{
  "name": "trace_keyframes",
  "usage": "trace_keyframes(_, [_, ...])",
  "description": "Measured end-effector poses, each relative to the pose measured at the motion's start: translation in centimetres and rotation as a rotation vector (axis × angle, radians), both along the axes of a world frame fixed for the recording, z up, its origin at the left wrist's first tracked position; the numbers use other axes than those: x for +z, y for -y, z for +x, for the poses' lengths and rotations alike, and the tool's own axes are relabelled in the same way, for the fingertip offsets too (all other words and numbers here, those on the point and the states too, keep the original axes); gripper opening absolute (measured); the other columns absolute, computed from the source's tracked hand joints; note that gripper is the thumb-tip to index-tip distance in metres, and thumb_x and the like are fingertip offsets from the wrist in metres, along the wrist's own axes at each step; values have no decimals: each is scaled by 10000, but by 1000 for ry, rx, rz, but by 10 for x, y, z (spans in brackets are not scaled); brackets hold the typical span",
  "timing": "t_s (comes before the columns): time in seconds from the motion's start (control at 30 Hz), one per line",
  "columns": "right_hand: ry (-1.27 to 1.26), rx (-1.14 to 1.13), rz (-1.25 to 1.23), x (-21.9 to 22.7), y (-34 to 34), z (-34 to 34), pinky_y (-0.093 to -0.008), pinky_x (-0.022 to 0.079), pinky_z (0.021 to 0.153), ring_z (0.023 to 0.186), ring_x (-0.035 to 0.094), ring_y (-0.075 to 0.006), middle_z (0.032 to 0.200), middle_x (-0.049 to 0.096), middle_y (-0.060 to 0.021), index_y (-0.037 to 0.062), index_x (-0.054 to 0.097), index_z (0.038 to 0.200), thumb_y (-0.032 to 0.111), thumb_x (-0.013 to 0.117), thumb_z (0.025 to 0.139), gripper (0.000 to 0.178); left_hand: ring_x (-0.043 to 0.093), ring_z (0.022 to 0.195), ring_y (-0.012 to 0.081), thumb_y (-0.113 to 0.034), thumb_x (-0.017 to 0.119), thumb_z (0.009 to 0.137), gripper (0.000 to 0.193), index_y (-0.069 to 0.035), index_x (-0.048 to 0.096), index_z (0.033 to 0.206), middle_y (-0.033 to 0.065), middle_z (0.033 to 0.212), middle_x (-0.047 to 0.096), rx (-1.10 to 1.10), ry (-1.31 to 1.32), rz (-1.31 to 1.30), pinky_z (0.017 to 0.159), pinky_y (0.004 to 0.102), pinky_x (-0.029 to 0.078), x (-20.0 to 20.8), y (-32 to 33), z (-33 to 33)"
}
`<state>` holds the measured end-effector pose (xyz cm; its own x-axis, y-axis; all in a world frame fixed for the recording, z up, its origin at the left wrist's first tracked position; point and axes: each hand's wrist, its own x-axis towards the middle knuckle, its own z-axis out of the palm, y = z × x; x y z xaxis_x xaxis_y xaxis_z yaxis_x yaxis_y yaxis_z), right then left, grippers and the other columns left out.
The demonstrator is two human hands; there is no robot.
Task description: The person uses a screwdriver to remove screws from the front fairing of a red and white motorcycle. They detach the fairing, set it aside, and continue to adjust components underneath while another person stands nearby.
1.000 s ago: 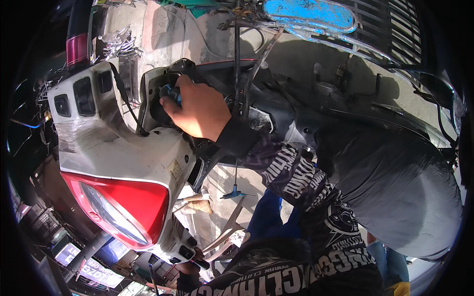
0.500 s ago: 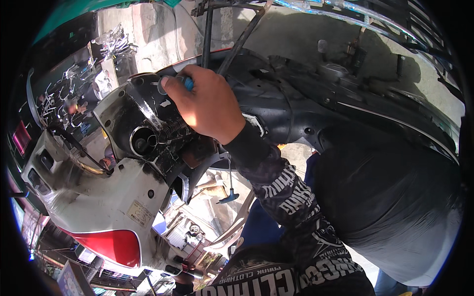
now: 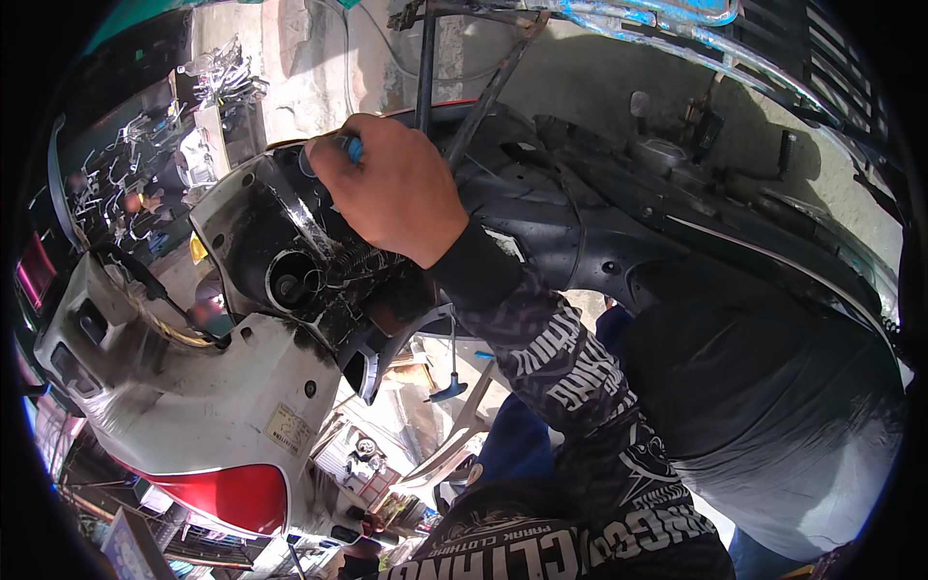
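Note:
My right hand (image 3: 391, 188) is closed around a tool with a blue handle (image 3: 354, 150), above the dark inner panel of a scooter. The fingers cover most of the tool, and its working end is hidden. Beside the hand is a round black opening (image 3: 288, 282) in the scuffed panel, with a coiled spring-like part next to it. The white front cover (image 3: 213, 396) with a red lens (image 3: 227, 498) lies to the left. Below my wrist, a tool with a blue T-shaped handle (image 3: 449, 390) hangs from its thin shaft. I cannot make out my left hand.
A person in a black shirt (image 3: 764, 387) bends in close on the right. Dark scooter bodywork (image 3: 541, 222) stretches along the middle. Metal bars and a rack (image 3: 667, 34) stand at the top right. Cluttered metal parts (image 3: 145, 174) lie at the far left.
My right hand, still around the blue handle, has shifted slightly left and up in the picture. The scooter appears slightly lower and to the right, as the view has moved.

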<state>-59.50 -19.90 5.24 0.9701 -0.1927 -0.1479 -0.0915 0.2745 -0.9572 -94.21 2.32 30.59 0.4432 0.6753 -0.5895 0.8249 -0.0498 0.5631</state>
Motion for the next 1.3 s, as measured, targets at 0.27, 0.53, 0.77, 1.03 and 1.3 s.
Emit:
trace_keyframes(0.27, [8,45,-87,15,12,1,-454,467,587,662,604,-384,681,598,-211,15,604,745,296,638,799,288,527,469,231,-461,428,902,442,-89,488,670,57,506,471,16,1,-1,490,354,436,0,0,-3])
trace_keyframes(0.53, [287,289,-352,8,17,25,-412,443,481,564,577,-365,614,567,-214,45,597,816,194,546,830,158,526,466,227,-448,428,905,430,-85,491,683,58,508,473,64,6,11,478,346,433,22,5,-30])
trace_keyframes(0.77, [497,413,-640,26,34,52,-403,487,602,671,626,-344,696,608,-217,44,644,791,266,572,813,235,525,463,224,-436,427,908,420,-81,493,695,59,510,475,94,4,3,468,340,431,21,0,-38])
trace_keyframes(1.03, [453,357,-707,16,42,44,-461,502,733,799,638,-342,786,641,-155,73,661,977,244,619,781,263,523,459,220,-423,427,911,408,-76,495,708,60,512,477,95,-17,9,457,333,427,28,6,-40])
trace_keyframes(1.3, [750,189,-529,-14,102,98,-423,483,798,908,603,-358,895,634,-202,-12,663,820,8,546,642,213,522,456,216,-410,426,914,396,-72,498,721,61,514,479,83,-68,89,445,325,424,22,16,-26])
